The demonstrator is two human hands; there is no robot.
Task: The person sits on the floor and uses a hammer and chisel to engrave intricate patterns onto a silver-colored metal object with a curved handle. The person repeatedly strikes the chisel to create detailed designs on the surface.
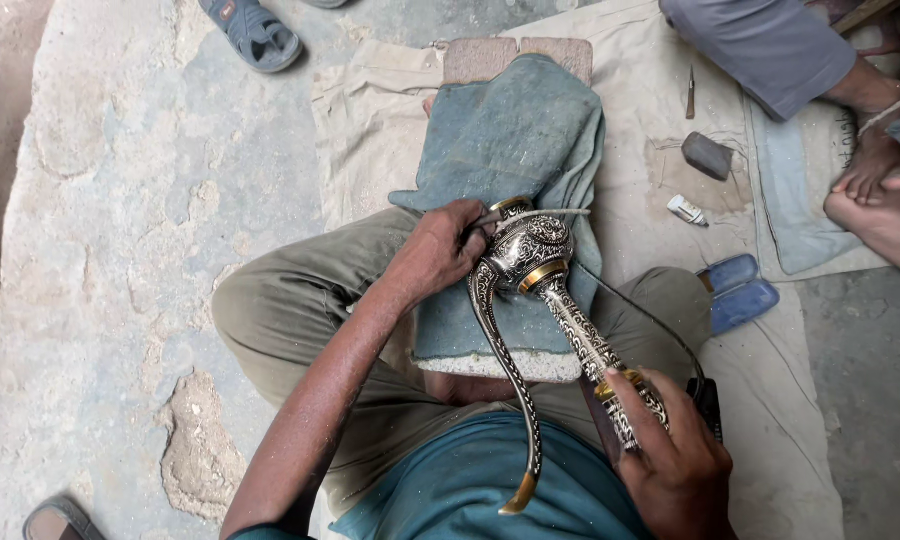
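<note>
Concrete floor, both hands grip closed around engraved ewer, white tube nearby

Right hand is wrapping around the top of the engraved silver-and-brass long-necked metal jug, hiding its mouth; wrist is getting cut off by the bottom edge. Left hand is covering whatever thin tool its fingers are pinching, too small to tell. Grey strapped sandal is running off the top edge. Another person's bare feet are leaving the right edge.
</note>
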